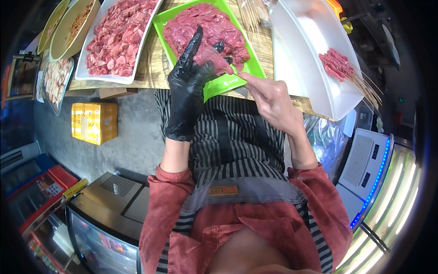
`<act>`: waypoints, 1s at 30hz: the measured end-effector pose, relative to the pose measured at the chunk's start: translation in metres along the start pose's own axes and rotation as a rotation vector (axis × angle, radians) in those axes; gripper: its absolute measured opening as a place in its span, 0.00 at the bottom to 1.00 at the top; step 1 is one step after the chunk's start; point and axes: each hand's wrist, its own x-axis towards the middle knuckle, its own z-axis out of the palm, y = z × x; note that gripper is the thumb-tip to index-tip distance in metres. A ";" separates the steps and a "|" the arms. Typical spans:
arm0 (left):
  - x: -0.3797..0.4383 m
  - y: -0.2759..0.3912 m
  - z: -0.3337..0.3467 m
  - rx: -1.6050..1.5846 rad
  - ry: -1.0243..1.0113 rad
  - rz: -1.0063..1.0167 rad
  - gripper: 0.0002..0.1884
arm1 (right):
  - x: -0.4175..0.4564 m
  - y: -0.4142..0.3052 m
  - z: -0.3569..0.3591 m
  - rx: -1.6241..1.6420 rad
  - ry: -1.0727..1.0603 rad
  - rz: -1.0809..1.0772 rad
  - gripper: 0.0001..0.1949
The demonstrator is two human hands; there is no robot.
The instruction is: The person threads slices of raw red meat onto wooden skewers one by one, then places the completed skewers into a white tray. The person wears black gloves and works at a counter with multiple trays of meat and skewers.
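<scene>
My left hand (191,75), in a black glove, holds a slice of raw meat (214,58) over the near part of a green tray (255,63). Raw sliced meat (202,17) is heaped in the tray. My bare right hand (268,97) pinches a thin wooden skewer (236,73) at the tray's near right edge; its tip end is in the meat at my left fingers. To the right, skewers threaded with meat (337,65) lie across the near side of a white plastic bin (318,85). Loose bamboo skewers (251,17) lie behind the green tray's right side.
On the left stand a white tray (131,77) of cubed meat, tan bowls (56,51) and a metal tray (58,108) of pale meat pieces. A white board (287,68) lies beside the bin. A yellow taped box (94,123) sits on the floor.
</scene>
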 end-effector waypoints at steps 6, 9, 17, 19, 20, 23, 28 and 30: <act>0.011 -0.014 -0.022 0.120 -0.115 0.027 0.29 | -0.002 -0.002 -0.002 -0.001 -0.016 -0.039 0.15; 0.012 -0.014 -0.022 -0.043 -0.127 -0.026 0.28 | -0.004 0.001 -0.001 0.020 -0.014 -0.062 0.15; 0.004 -0.009 -0.007 -0.179 -0.162 -0.069 0.21 | -0.005 0.001 0.001 0.105 0.013 -0.095 0.15; 0.003 -0.009 -0.003 -0.289 -0.168 -0.122 0.21 | -0.004 0.001 0.001 0.096 0.019 -0.102 0.15; 0.004 -0.014 -0.014 -0.149 -0.213 -0.108 0.24 | -0.004 0.002 0.001 0.085 0.024 -0.104 0.15; 0.007 -0.026 -0.033 0.171 -0.254 0.019 0.26 | -0.004 0.000 -0.001 0.047 0.030 -0.082 0.15; -0.001 -0.009 -0.008 0.032 -0.118 0.012 0.19 | -0.005 -0.004 -0.003 -0.022 0.040 -0.056 0.15; -0.002 -0.009 -0.003 0.052 -0.077 0.070 0.16 | -0.005 -0.005 -0.003 -0.035 0.049 -0.052 0.15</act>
